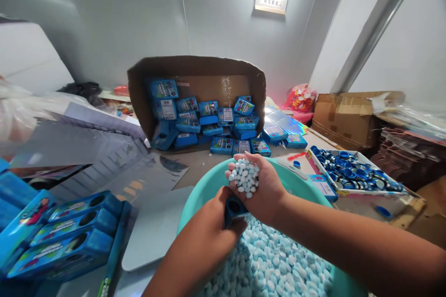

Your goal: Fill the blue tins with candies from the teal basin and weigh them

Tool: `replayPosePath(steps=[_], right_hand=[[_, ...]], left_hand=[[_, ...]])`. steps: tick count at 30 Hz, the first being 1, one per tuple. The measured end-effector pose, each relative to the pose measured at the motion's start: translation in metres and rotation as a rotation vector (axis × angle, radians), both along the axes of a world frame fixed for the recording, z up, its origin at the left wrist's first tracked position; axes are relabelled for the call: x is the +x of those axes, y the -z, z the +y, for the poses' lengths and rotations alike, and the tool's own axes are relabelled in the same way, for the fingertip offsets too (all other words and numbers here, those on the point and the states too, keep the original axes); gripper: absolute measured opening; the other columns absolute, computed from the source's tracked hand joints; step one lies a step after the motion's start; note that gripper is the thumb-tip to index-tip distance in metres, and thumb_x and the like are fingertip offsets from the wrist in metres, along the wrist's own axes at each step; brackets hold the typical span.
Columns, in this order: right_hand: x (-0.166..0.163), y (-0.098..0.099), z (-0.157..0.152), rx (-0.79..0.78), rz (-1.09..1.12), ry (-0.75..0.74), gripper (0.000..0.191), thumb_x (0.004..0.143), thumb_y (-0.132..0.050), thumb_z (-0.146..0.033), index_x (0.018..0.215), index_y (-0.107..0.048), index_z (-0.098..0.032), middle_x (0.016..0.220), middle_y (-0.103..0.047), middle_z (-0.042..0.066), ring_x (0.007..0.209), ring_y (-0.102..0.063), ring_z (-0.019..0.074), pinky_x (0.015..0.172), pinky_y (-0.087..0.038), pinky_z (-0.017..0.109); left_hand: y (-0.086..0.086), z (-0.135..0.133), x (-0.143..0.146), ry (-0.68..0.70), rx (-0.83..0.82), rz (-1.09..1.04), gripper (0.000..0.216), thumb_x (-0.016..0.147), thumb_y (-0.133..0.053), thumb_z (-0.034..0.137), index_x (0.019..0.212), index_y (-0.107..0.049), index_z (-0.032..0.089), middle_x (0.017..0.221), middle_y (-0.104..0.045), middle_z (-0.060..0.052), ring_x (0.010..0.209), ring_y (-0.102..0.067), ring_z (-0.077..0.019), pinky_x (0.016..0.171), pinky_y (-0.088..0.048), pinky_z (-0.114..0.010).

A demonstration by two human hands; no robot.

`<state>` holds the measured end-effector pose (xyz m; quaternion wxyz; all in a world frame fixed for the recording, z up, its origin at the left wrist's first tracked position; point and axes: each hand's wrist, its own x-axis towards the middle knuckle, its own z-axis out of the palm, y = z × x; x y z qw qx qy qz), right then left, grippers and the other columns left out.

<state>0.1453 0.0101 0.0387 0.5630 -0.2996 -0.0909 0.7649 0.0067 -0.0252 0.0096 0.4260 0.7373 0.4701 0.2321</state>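
Note:
My right hand (259, 190) is cupped palm up over a teal basin (209, 185), with a heap of small white and pale blue candies (245, 176) in it. My left hand (212, 234) is closed round a small blue container (234, 209) with an open round mouth, held right under the right palm. The basin is full of the same candies (275, 264).
A tipped cardboard box (195, 72) of blue packets lies behind the basin. Flat blue cartons (66, 236) with round holes are stacked at the left. A white tray (369, 195) of blue caps sits to the right. Brown boxes (348, 116) stand at the far right.

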Motion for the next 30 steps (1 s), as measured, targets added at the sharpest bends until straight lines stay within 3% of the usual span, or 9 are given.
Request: replayPosePath(steps=[20, 26, 30], right_hand=[[-0.0007, 0.0011, 0.0028, -0.034, -0.016, 0.011, 0.015, 0.089, -0.051, -0.025, 0.09, -0.062, -0.014, 0.068, -0.068, 0.006, 0.06, -0.067, 0.0165, 0.049, -0.05, 0.02], [-0.0006, 0.0004, 0.0015, -0.026, -0.006, 0.006, 0.015, 0.09, -0.051, -0.025, 0.088, -0.061, -0.014, 0.067, -0.066, 0.006, 0.059, -0.065, 0.0158, 0.049, -0.049, 0.02], [-0.001, 0.0012, 0.0019, -0.02, -0.001, -0.001, 0.014, 0.089, -0.051, -0.026, 0.09, -0.061, -0.015, 0.068, -0.066, 0.005, 0.06, -0.065, 0.0156, 0.05, -0.049, 0.021]], left_hand=[[0.0035, 0.0012, 0.0004, 0.005, -0.011, -0.004, 0.042, 0.081, -0.059, 0.026, 0.123, -0.054, 0.024, 0.12, -0.066, -0.007, 0.109, -0.06, -0.0267, 0.093, -0.046, -0.038], [0.004, 0.0021, -0.0005, 0.009, -0.019, 0.009, 0.036, 0.08, -0.059, 0.025, 0.115, -0.055, 0.023, 0.111, -0.067, -0.005, 0.1, -0.062, -0.0242, 0.092, -0.046, -0.038], [0.004, 0.0025, 0.0, 0.018, -0.017, -0.009, 0.039, 0.08, -0.058, 0.024, 0.119, -0.053, 0.024, 0.116, -0.066, -0.005, 0.105, -0.061, -0.0243, 0.093, -0.046, -0.037]])
